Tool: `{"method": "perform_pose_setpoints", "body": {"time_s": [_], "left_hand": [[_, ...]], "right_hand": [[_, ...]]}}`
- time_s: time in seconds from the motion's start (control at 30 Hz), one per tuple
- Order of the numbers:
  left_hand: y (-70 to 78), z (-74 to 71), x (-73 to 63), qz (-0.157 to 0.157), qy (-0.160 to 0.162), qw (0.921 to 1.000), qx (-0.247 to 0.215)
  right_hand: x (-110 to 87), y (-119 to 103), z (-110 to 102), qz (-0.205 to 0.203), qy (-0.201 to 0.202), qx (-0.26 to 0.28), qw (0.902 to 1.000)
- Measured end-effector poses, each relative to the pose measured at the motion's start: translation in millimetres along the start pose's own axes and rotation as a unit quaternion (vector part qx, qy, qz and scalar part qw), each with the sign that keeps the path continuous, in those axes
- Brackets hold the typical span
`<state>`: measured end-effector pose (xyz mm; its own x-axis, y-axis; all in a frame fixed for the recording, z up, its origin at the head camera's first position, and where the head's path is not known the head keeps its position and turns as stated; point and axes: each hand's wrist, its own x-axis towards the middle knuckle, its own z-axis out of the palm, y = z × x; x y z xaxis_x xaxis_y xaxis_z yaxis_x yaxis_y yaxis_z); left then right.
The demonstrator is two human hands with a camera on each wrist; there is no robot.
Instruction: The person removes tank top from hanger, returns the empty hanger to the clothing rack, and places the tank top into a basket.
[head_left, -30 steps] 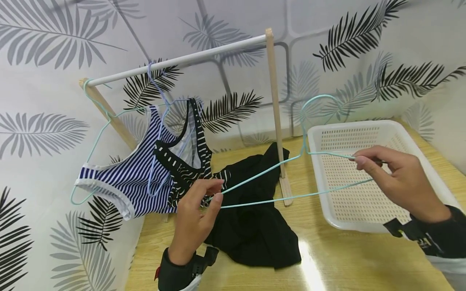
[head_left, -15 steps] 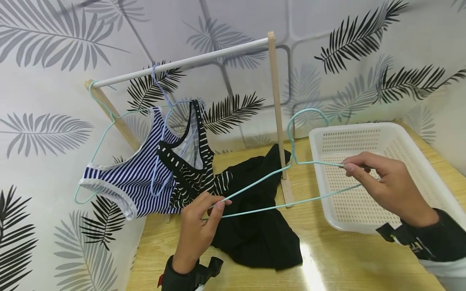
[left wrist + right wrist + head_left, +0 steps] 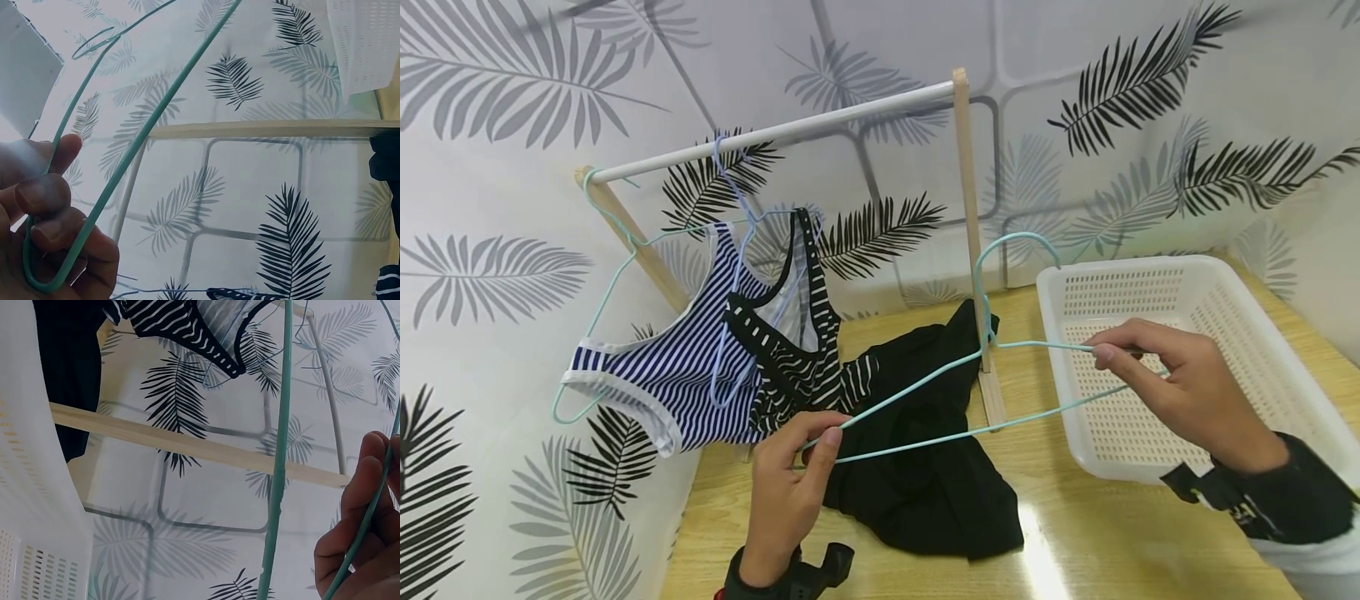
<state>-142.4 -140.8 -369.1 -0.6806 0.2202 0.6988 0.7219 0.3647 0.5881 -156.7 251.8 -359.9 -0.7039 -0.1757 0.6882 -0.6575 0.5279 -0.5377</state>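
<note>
A mint-green clothes hanger is held between both hands with its hook up, tilted lower at the left. My left hand pinches its left end between thumb and fingers; in the left wrist view the bent end of the hanger lies across the curled fingers. On the upper right arm of the hanger, my right hand pinches with thumb and forefinger. The right wrist view shows that arm running through the fingers. Beneath the hanger a black garment lies on the table.
A drying rack with a white rail and wooden posts stands behind. From it hang a blue-striped top on a green hanger and a black striped garment on a purple one. A white basket sits at right on the wooden table.
Both hands have shifted left and lower, carrying the hanger with them. The left hand now pinches the hanger's left end; the hook has come down in front of the rack's right post.
</note>
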Motion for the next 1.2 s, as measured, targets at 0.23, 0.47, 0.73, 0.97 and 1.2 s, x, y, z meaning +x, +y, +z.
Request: {"method": "perform_pose_setpoints", "body": {"time_s": [0.23,0.47,0.73,0.97,1.2], "left_hand": [[1.6,-3.9,-8.8,0.008,0.045,0.9988,0.019],[0.2,-16.3,-18.3,-0.023,0.097,0.9947,0.027],[4.0,-35.1,-17.8,-0.020,0.143,0.9876,0.062],[11.9,-49.8,-10.6,0.003,0.164,0.9820,0.094],[14.0,-69.4,-8.7,0.012,0.194,0.9743,0.113]], "right_hand": [[6.5,-7,7,-0.030,0.030,0.028,0.9987],[18.8,-2,1,-0.002,0.042,0.013,0.9990],[44.9,16,-1,0.083,0.007,0.062,0.9946],[70.4,36,14,0.111,-0.039,0.098,0.9883],[100.4,50,31,0.143,-0.079,0.072,0.9839]]}}
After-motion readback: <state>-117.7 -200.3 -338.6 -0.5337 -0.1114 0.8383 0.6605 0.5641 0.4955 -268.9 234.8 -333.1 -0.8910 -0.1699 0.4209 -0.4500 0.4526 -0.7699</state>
